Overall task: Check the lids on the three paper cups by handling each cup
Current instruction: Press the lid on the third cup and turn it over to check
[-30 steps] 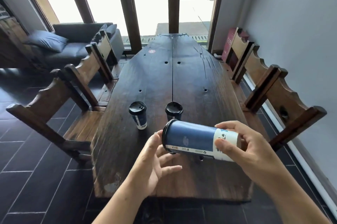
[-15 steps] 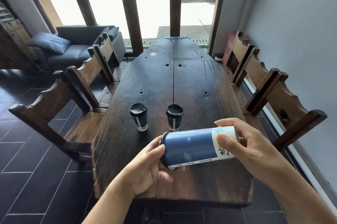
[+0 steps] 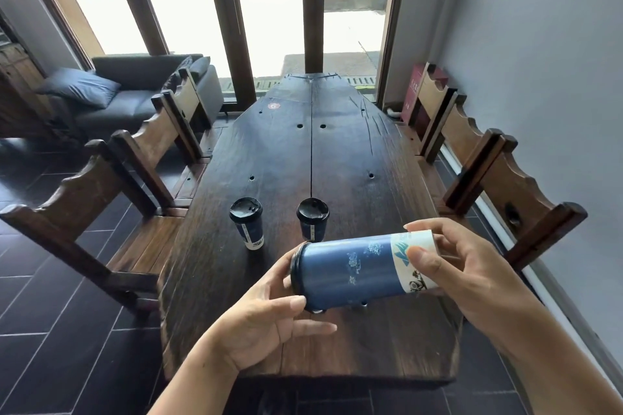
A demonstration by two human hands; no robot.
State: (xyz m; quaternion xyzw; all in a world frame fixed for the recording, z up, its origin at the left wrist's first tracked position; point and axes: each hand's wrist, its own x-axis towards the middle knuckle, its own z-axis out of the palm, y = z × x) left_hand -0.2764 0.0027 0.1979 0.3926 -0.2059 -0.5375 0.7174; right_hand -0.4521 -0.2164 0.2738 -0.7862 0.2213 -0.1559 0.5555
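One check looks under way: the tall blue cup (image 3: 350, 271) lies sideways above the table (image 3: 286, 151), with the right hand (image 3: 468, 283) gripping its base at three o'clock and the left hand (image 3: 266, 316) pinching the lid (image 3: 296, 276) at nine. The left standing cup (image 3: 247, 222) at eleven and the right standing cup (image 3: 313, 222) at twelve, both lidded, probably remain to be checked. Nothing obstructs them, and chairs (image 3: 111, 185) flank the table.

A blue cup (image 3: 354, 269) is held sideways above the table (image 3: 337, 151). The right hand (image 3: 472, 279) grips its white base and the left hand (image 3: 263, 323) pinches its lid (image 3: 296, 273). Behind, a left cup (image 3: 247, 222) and a middle cup (image 3: 313, 220) stand upright.
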